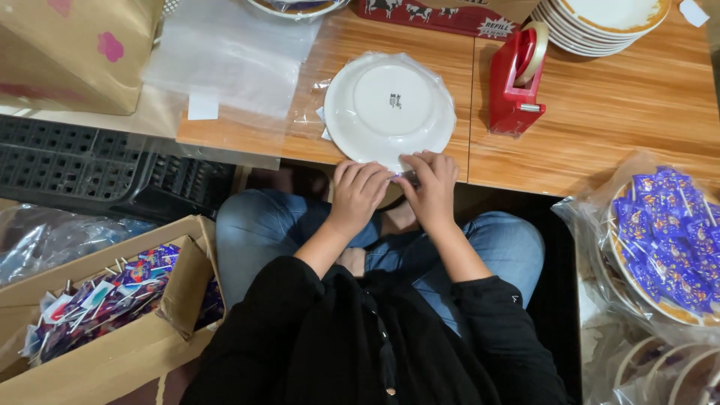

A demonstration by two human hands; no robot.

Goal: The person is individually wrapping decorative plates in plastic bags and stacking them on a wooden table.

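While both hands work at its near edge, these lines cover how the plate will handle.

Plate: white plate (pixel 389 110), upside down inside a clear bag (pixel 330 82), lying on the wooden table (pixel 622 112) near its near edge, just left of the red tape dispenser (pixel 516 82).
Left hand: left hand (pixel 357 196) curled, fingertips pressing the bag at the plate's near rim.
Right hand: right hand (pixel 433 187) just beside the left one, fingers pinched on the film or a strip of tape there; the view is too small to tell which.
Handling: likely ceramic, so stiff, fairly heavy and breakable if knocked on the table edge; the film over it looks slick and may slide on the glaze.
Hold: best taken by the rim on two opposite sides, through the bag, not by loose film alone.
Around: plate stack (pixel 600 22) at far right; bagged plate of blue sweets (pixel 667 240) near right; box of sweets (pixel 112 300) near left.
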